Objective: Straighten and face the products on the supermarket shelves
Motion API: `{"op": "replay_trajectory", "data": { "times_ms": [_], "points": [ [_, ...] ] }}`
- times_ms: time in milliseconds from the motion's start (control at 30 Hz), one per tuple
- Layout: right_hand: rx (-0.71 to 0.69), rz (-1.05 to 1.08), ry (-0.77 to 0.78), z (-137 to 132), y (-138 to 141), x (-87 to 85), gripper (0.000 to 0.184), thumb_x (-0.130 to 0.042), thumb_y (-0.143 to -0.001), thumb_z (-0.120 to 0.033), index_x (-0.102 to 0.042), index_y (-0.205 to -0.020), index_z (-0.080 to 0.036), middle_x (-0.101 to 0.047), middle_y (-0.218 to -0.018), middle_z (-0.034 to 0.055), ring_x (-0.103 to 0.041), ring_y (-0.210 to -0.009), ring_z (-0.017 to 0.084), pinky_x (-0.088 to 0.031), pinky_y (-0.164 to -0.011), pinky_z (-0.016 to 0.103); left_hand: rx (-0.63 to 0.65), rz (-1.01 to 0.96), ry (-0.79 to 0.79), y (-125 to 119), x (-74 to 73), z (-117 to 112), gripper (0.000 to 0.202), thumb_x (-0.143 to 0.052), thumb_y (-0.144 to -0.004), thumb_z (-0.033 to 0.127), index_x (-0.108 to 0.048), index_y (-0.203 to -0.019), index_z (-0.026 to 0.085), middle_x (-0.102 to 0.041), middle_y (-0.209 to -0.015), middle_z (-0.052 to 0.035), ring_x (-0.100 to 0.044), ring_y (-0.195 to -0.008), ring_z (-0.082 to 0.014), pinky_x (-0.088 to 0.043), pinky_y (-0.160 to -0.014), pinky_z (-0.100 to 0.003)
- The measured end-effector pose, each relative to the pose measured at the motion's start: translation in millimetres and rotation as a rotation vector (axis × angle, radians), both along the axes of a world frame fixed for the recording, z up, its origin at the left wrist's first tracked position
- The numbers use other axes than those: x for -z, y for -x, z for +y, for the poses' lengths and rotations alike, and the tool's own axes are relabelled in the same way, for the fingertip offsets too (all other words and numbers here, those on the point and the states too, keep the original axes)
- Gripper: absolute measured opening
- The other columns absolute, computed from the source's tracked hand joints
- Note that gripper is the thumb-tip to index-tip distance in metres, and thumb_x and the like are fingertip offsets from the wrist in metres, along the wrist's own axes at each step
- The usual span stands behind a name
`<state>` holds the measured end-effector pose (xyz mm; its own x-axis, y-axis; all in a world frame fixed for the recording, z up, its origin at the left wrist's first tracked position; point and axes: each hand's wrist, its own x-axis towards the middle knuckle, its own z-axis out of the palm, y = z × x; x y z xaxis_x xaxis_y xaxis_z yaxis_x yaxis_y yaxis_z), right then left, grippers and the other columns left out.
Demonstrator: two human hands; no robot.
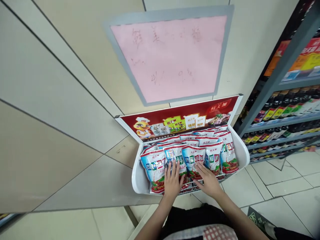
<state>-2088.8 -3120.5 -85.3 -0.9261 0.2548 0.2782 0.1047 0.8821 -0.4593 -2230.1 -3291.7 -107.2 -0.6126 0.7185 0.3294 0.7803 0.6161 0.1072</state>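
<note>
the bags (193,154) stand in rows inside the bin (241,150), front row seemingly filled; what remains, i cannot tell. the left hand (172,180) and right hand (208,180) lie spread on front bags, gripping none.

The site is a supermarket: a metal shelving unit (290,56) carries rows of labelled bottles (271,106); a branded display bin (242,151) presents identical food packets (213,158).
</note>
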Motion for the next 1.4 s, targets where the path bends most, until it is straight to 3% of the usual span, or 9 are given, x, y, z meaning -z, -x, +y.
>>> {"op": "replay_trajectory", "data": {
  "times_ms": [133,267,333,500,633,767,1000,1233,1400],
  "points": [
    [0.294,0.277,0.051,34,-22,-16.5,0.039,-0.049,-0.096,-0.026,-0.051,-0.135,-0.023,-0.063,-0.126,0.0079,-0.056,-0.120,0.021,-0.048,-0.103,0.041,-0.049,-0.021,-0.117,-24,-13.2,24,0.071,-0.047,-0.096,0.031,-0.011,-0.157,0.021,-0.027,-0.160,-0.0125,-0.027,-0.145,-0.0347,-0.027,-0.115,-0.057],
    [0.605,0.351,-0.025,67,-38,-14.1,0.037,-0.049,-0.097,-0.027,-0.051,-0.133,-0.018,-0.057,-0.131,0.0128,-0.051,-0.124,0.026,-0.045,-0.104,0.046,0.372,0.048,-0.038,-41,-10.7,62,0.064,-0.043,-0.096,0.021,-0.020,-0.155,0.024,-0.032,-0.158,-0.0043,-0.029,-0.146,-0.0247,-0.028,-0.118,-0.043],
    [0.659,0.316,-0.022,80,-41,-10.4,0.041,-0.046,-0.098,-0.030,-0.048,-0.136,-0.016,-0.054,-0.135,0.0147,-0.048,-0.127,0.028,-0.044,-0.104,0.047,0.436,0.045,0.026,-43,-3.5,80,0.059,-0.042,-0.097,0.021,-0.027,-0.153,0.025,-0.034,-0.158,-0.0018,-0.031,-0.145,-0.0229,-0.028,-0.118,-0.040],
    [0.534,0.240,0.083,106,-42,-9.3,0.040,-0.042,-0.099,-0.035,-0.048,-0.136,-0.019,-0.058,-0.130,0.0126,-0.053,-0.122,0.027,-0.047,-0.100,0.045,0.314,-0.028,0.007,-47,-0.6,106,0.045,-0.049,-0.094,0.024,-0.049,-0.139,0.024,-0.042,-0.153,-0.0045,-0.039,-0.139,-0.0282,-0.037,-0.110,-0.046],
    [0.407,0.194,0.445,128,-26,-14.5,0.048,-0.047,-0.096,-0.045,-0.044,-0.138,-0.022,-0.055,-0.135,0.0124,-0.060,-0.109,0.025,-0.052,-0.091,0.041,0.239,-0.125,-0.193,-44,-33.3,129,0.024,-0.049,-0.094,0.020,-0.061,-0.115,0.018,-0.062,-0.124,-0.0116,-0.055,-0.116,-0.0267,-0.046,-0.098,-0.043],
    [0.387,0.225,0.771,154,-8,-15.1,0.053,-0.060,-0.085,-0.055,-0.050,-0.122,-0.018,-0.064,-0.108,0.0116,-0.063,-0.095,0.025,-0.053,-0.084,0.040,0.207,-0.101,-0.243,-17,-74.0,160,0.029,-0.053,-0.094,0.030,-0.056,-0.120,0.015,-0.060,-0.122,-0.0135,-0.052,-0.116,-0.0284,-0.043,-0.101,-0.045],
    [0.208,0.208,0.844,171,-4,-15.6,0.035,-0.058,-0.087,-0.056,-0.050,-0.092,-0.022,-0.056,-0.076,-0.0004,-0.055,-0.075,0.018,-0.045,-0.075,0.031,0.335,-0.235,0.187,21,-103.8,169,0.023,-0.048,-0.097,0.040,-0.062,-0.103,0.023,-0.071,-0.089,-0.0033,-0.066,-0.085,-0.0225,-0.048,-0.076,-0.032],
    [0.187,0.266,0.907,171,5,-9.2,0.036,-0.058,-0.087,-0.056,-0.049,-0.092,-0.022,-0.046,-0.064,-0.0053,-0.046,-0.061,0.014,-0.039,-0.061,0.026,0.253,-0.329,0.165,28,-103.8,164,0.029,-0.045,-0.098,0.046,-0.066,-0.099,0.026,-0.073,-0.088,-0.0014,-0.069,-0.086,-0.0216,-0.045,-0.069,-0.028],
    [0.199,0.371,0.896,183,6,-25.9,0.036,-0.056,-0.090,-0.049,-0.055,-0.115,-0.023,-0.066,-0.105,0.0066,-0.062,-0.100,0.020,-0.048,-0.088,0.034,0.319,-0.323,0.004,32,-115.5,173,0.028,-0.042,-0.100,0.042,-0.064,-0.102,0.024,-0.071,-0.099,-0.0020,-0.065,-0.093,-0.0190,-0.048,-0.080,-0.029]
  ]
}}
